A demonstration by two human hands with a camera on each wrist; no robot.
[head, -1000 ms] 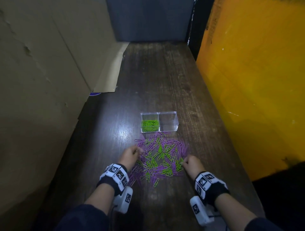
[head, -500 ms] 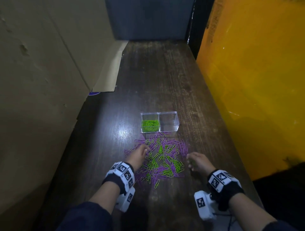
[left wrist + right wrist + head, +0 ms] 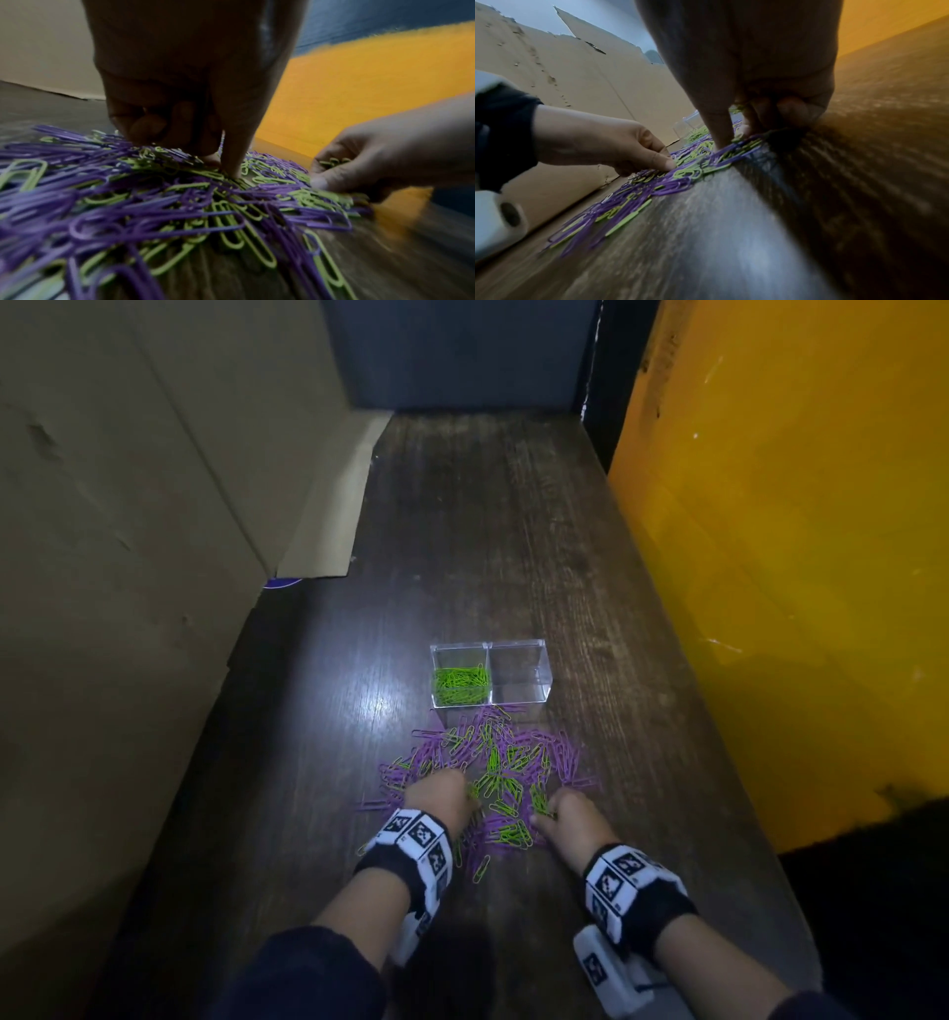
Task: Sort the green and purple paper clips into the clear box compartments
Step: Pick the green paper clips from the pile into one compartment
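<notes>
A mixed pile of green and purple paper clips lies on the dark wooden table, just in front of the clear two-compartment box. The box's left compartment holds green clips; I see nothing in the right one. My left hand is down on the pile's near left side, fingers curled, its thumb and forefinger pinching at green clips. At the near right edge of the pile, my right hand keeps a few green clips in its curled fingers while its fingertips press into the pile.
A cardboard wall runs along the left side of the table and a yellow panel along the right. A dark wall closes the far end. The table's right edge lies close to my right wrist.
My right hand, which had drawn off to the right of the pile, has come back onto its near right edge. My left hand has slid from the pile's upper left toward its middle.
</notes>
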